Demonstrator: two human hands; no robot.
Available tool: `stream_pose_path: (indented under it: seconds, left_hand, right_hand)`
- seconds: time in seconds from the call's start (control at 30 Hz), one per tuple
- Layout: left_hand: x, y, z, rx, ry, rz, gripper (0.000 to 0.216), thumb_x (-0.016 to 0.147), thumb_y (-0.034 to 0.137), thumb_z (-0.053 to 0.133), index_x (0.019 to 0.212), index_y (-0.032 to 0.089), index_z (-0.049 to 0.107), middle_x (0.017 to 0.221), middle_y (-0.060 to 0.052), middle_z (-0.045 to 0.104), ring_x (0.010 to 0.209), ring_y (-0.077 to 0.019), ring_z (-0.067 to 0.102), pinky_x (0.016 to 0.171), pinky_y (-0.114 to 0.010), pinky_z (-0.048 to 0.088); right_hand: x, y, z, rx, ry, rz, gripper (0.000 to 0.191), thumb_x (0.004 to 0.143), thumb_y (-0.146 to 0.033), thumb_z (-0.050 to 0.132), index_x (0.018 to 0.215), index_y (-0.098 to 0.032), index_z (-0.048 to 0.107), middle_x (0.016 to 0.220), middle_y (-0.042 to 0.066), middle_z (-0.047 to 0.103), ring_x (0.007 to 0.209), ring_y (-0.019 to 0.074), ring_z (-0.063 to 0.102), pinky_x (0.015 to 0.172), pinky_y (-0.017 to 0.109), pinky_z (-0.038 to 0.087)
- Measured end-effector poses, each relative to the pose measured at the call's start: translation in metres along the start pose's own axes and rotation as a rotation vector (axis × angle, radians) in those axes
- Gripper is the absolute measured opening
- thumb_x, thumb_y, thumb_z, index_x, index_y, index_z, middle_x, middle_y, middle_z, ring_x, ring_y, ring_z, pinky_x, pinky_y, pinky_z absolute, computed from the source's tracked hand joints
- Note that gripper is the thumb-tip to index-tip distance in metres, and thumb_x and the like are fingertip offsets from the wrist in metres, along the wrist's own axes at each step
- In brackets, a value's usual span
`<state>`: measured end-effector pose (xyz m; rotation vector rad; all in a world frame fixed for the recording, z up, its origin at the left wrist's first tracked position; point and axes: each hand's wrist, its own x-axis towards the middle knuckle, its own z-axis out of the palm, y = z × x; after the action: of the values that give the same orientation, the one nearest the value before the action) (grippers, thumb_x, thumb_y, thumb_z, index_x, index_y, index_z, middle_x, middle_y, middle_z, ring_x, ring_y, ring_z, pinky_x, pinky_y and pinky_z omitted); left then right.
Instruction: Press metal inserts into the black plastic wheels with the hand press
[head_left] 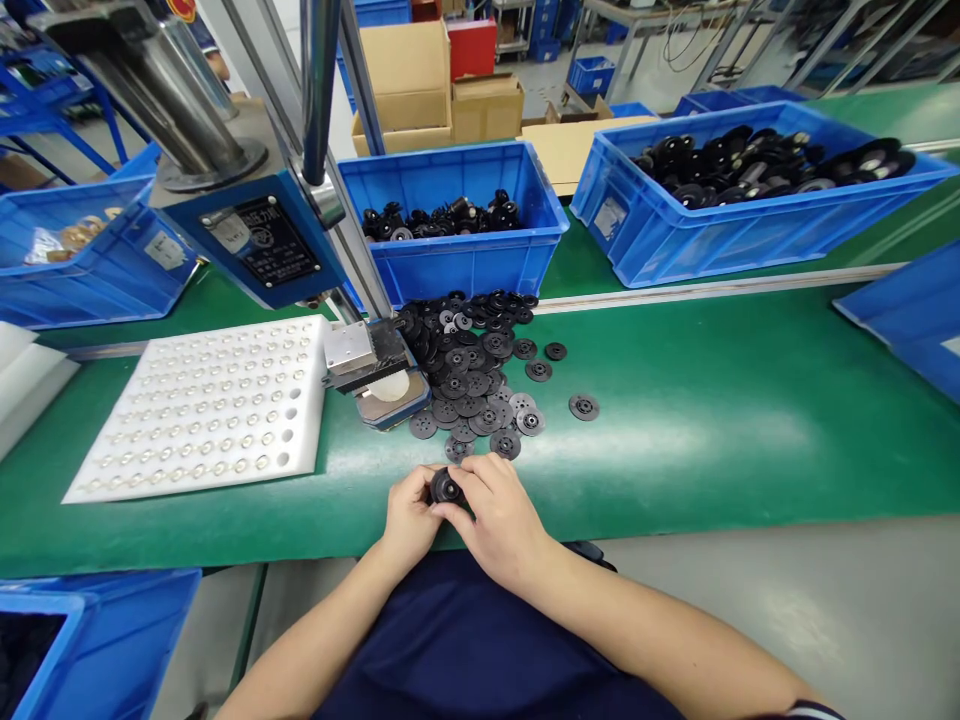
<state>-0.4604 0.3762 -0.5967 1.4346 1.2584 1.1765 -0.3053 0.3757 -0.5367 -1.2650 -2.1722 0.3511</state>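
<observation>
While piece (445,487) handheld, black parts (450,217) in blue bin (469,265).

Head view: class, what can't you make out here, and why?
All in the head view:
- Part: underside and sides, hidden by the left hand's grip and right hand's grip.
- Black label: small print, too blurred to read.
- Lever: upper end, cut off by the top edge.
- Lower-left bin: far side, cut off by the left edge; contents too dark.
</observation>
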Motion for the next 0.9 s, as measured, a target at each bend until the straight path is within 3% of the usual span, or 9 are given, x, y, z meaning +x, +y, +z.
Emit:
stream_pose_path:
  seconds: [0.37, 0.9]
  left_hand:
    - [0.0, 0.008, 0.0, -0.011, -0.005, 0.024, 0.011, 0.071, 0.015, 0.064, 0.07, 0.019, 0.054, 0.08, -0.003, 0.076, 0.065, -0.0135, 0.063, 0.063, -0.024, 0.051]
    - [0.001, 0.009, 0.0, 0.01, -0.009, -0.032, 0.013, 0.071, 0.022, 0.066, 0.072, 0.02, 0.053, 0.089, -0.006, 0.076, 0.075, -0.0176, 0.067, 0.071, -0.03, 0.054]
  right_hand:
    - [0.001, -0.001, -0.004, 0.05, 0.048, -0.092, 0.025, 0.092, -0.03, 0.062, 0.107, -0.011, 0.062, 0.095, 0.011, 0.063, 0.086, 0.0213, 0.054, 0.074, 0.038, 0.052]
    - [-0.003, 0.005, 0.007, 0.165, 0.105, -0.07, 0.021, 0.093, -0.028, 0.062, 0.109, -0.014, 0.062, 0.096, 0.01, 0.064, 0.087, 0.0205, 0.056, 0.079, 0.039, 0.053]
